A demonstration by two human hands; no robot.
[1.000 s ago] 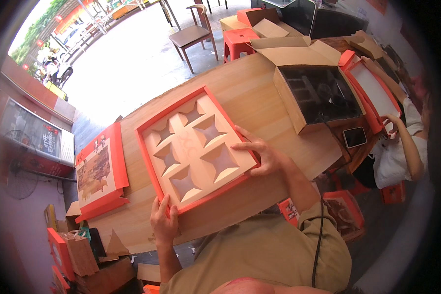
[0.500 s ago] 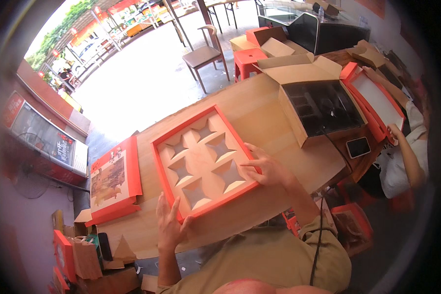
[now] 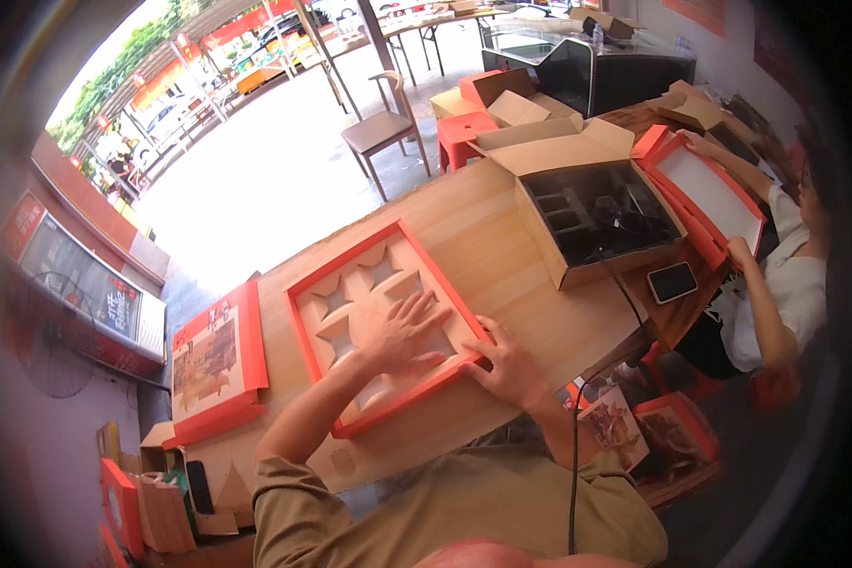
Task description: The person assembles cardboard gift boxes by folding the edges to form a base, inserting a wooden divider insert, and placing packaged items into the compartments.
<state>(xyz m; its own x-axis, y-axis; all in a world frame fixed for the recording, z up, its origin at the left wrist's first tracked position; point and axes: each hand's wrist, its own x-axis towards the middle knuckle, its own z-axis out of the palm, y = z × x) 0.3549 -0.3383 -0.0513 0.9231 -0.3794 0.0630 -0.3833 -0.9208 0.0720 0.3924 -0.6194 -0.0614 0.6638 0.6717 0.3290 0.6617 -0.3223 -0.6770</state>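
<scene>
A shallow red box [image 3: 298, 327] lies on the wooden table in front of me. Fitted inside it is a pale cardboard insert [image 3: 358, 320] with several star-shaped openings. My left hand [image 3: 402, 331] is spread flat over the insert's right half, fingers apart, and hides some of the openings. At the box's near right corner, my right hand [image 3: 509, 369] grips the rim, with thumb and fingers on either side of the corner. To the left lies a red printed lid [image 3: 216, 364] with a picture on its face.
A carton [image 3: 601, 213] with a black interior stands open at the right, a cable running from it. Beside it lies a phone [image 3: 672, 282]. A person [image 3: 776, 275] at the right handles another red box [image 3: 710, 194]. Cardboard pieces [image 3: 166, 511] stand at lower left.
My left hand has moved from the box's near left edge onto the insert. My right hand has shifted to the near right corner, and its fingers have closed around the rim.
</scene>
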